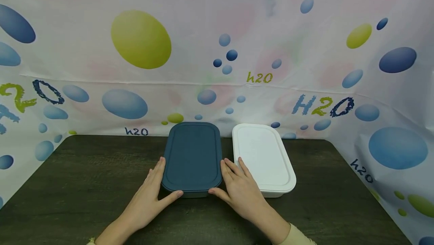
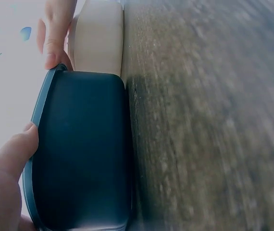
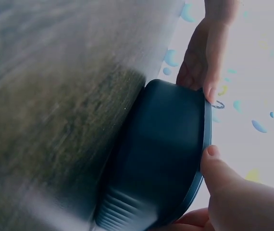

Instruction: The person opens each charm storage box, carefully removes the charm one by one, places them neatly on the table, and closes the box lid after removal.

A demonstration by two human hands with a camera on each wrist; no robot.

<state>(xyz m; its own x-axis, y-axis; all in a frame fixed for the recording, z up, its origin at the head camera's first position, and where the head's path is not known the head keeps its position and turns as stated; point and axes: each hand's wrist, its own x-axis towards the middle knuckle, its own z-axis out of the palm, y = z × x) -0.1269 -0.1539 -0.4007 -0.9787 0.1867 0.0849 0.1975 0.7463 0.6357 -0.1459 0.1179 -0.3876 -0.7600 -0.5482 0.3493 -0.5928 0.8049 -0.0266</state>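
Note:
A dark blue lidded container (image 1: 192,156) stands on the table between both hands. My left hand (image 1: 145,196) lies along its left side, fingers extended against the edge, thumb at the near rim. On the opposite side, my right hand (image 1: 242,192) touches the right edge with extended fingers, its thumb at the near right corner. Both thumbs meet the lid's rim in the left wrist view, above the container's smooth front wall (image 2: 84,149). The right wrist view shows ridges low on this wall (image 3: 120,211). The lid is on, so the inside is hidden.
Close on the right stands a white lidded container (image 1: 262,154), partly overlapped by the right hand's fingers. Both containers sit toward the back of the dark wooden table (image 1: 84,184). Behind and beside it hangs a white curtain (image 1: 190,30) with coloured dots and lettering.

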